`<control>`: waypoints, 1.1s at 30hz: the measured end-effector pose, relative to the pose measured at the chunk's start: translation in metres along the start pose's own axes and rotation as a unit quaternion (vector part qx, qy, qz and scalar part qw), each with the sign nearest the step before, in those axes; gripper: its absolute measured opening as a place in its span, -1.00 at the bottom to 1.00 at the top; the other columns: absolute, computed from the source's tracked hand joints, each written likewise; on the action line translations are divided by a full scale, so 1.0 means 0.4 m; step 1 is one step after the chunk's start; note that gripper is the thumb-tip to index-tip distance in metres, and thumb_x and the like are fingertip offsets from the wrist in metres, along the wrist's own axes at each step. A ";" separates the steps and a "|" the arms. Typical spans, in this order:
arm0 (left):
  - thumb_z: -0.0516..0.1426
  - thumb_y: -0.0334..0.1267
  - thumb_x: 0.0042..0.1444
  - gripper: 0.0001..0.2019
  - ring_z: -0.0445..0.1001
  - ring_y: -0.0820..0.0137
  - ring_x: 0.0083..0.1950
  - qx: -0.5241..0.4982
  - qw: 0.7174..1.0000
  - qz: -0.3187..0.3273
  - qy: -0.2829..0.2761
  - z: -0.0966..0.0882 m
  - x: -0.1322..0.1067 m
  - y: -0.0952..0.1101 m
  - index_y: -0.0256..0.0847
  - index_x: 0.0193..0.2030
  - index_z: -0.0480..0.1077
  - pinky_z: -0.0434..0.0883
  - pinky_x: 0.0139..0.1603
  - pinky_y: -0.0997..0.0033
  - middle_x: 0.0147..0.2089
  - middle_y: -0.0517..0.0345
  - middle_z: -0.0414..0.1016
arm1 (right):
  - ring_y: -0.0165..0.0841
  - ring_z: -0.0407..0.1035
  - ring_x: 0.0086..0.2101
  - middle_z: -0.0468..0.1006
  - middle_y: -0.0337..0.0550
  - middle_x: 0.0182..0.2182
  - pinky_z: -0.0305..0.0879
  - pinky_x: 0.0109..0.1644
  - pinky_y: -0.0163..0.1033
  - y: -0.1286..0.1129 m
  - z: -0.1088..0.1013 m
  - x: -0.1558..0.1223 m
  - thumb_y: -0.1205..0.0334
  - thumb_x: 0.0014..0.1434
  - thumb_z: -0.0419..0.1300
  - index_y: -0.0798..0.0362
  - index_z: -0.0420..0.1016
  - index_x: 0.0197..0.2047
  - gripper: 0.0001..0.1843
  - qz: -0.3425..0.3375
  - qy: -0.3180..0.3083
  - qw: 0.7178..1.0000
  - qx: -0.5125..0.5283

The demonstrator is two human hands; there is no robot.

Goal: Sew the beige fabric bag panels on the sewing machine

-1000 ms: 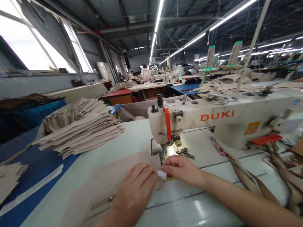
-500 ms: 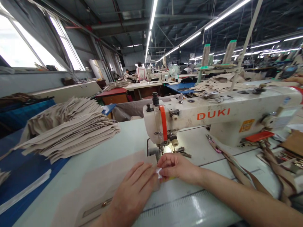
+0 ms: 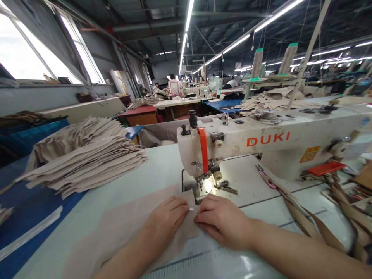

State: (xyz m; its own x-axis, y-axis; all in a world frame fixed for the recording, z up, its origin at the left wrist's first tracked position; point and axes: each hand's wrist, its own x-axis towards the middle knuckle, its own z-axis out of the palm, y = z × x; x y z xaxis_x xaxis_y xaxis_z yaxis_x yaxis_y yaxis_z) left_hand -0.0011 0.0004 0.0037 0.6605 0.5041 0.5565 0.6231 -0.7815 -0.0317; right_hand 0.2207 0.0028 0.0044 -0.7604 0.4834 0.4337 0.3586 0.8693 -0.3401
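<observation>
A beige fabric piece lies flat on the sewing table, its far end at the needle of a white DUKI sewing machine. My left hand lies flat on the fabric, fingers stretched toward a small white label by the presser foot. My right hand rests palm down beside it, fingers together and pressing the fabric edge just in front of the needle. Neither hand grips anything.
A tall stack of cut beige pieces sits at the left on a blue cloth. Beige strips trail across the table at the right. Scissors lie beside the needle plate. Other workstations stand behind.
My right hand has let go of the pinched white label and now lies flat on the fabric. Both hands have slid forward toward the presser foot.
</observation>
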 end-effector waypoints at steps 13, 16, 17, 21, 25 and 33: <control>-0.14 -0.35 0.42 -0.60 0.52 0.39 -0.23 0.024 0.999 0.039 0.007 -0.007 0.012 0.004 -0.26 -0.27 0.50 0.53 -0.11 0.40 -0.28 0.09 0.58 | -0.31 0.30 -0.29 0.51 -0.12 -0.35 0.22 -0.15 -0.25 -0.006 -0.003 0.004 0.33 0.31 0.09 0.11 0.58 -0.20 -0.78 -0.002 -0.012 1.000 -0.023; -0.16 -0.33 0.43 -0.58 0.52 0.39 -0.22 0.030 0.999 0.041 0.009 -0.006 0.014 0.006 -0.26 -0.27 0.49 0.53 -0.11 0.40 -0.27 0.09 0.58 | -0.31 0.29 -0.29 0.50 -0.12 -0.36 0.21 -0.15 -0.25 -0.006 -0.003 0.004 0.32 0.31 0.09 0.11 0.58 -0.21 -0.78 0.000 -0.014 1.000 -0.024; -0.17 -0.32 0.43 -0.58 0.52 0.39 -0.23 0.031 0.999 0.042 0.011 -0.005 0.014 0.006 -0.26 -0.27 0.49 0.52 -0.11 0.41 -0.28 0.10 0.58 | -0.31 0.29 -0.29 0.50 -0.12 -0.35 0.21 -0.15 -0.26 -0.005 -0.003 0.004 0.32 0.31 0.09 0.11 0.58 -0.21 -0.78 0.000 -0.014 1.000 -0.024; -0.15 -0.38 0.42 -0.60 0.52 0.38 -0.23 0.035 0.999 0.040 0.005 -0.001 0.010 0.004 -0.26 -0.25 0.49 0.53 -0.11 0.40 -0.28 0.10 0.58 | -0.31 0.29 -0.29 0.51 -0.12 -0.35 0.21 -0.15 -0.25 -0.004 -0.004 0.004 0.33 0.32 0.08 0.10 0.58 -0.19 -0.78 0.000 -0.013 1.000 -0.022; -0.09 -0.45 0.37 -0.68 0.52 0.37 -0.21 0.028 0.999 0.026 -0.015 0.006 0.000 -0.001 -0.25 -0.23 0.48 0.53 -0.10 0.37 -0.25 0.09 0.58 | -0.32 0.30 -0.28 0.50 -0.13 -0.35 0.21 -0.14 -0.26 -0.004 -0.002 0.002 0.32 0.31 0.09 0.10 0.57 -0.21 -0.79 0.004 -0.014 1.000 -0.017; -0.11 -0.47 0.35 -0.65 0.53 0.35 -0.22 0.049 0.997 0.045 -0.030 0.008 -0.001 -0.006 -0.25 -0.22 0.50 0.55 -0.14 0.36 -0.24 0.06 0.59 | -0.29 0.33 -0.25 0.52 -0.14 -0.32 0.24 -0.13 -0.22 0.012 0.007 0.017 0.29 0.31 0.11 0.09 0.54 -0.17 -0.83 0.048 -0.019 0.995 -0.084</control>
State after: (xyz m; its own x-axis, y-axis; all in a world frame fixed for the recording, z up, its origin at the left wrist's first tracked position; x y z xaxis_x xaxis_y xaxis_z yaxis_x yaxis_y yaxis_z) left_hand -0.0016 0.0033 0.0009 0.7374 0.4574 0.4970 0.5966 -0.7861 -0.1616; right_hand 0.2158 0.0101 0.0035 -0.7370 0.5635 0.3733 0.5135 0.8259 -0.2329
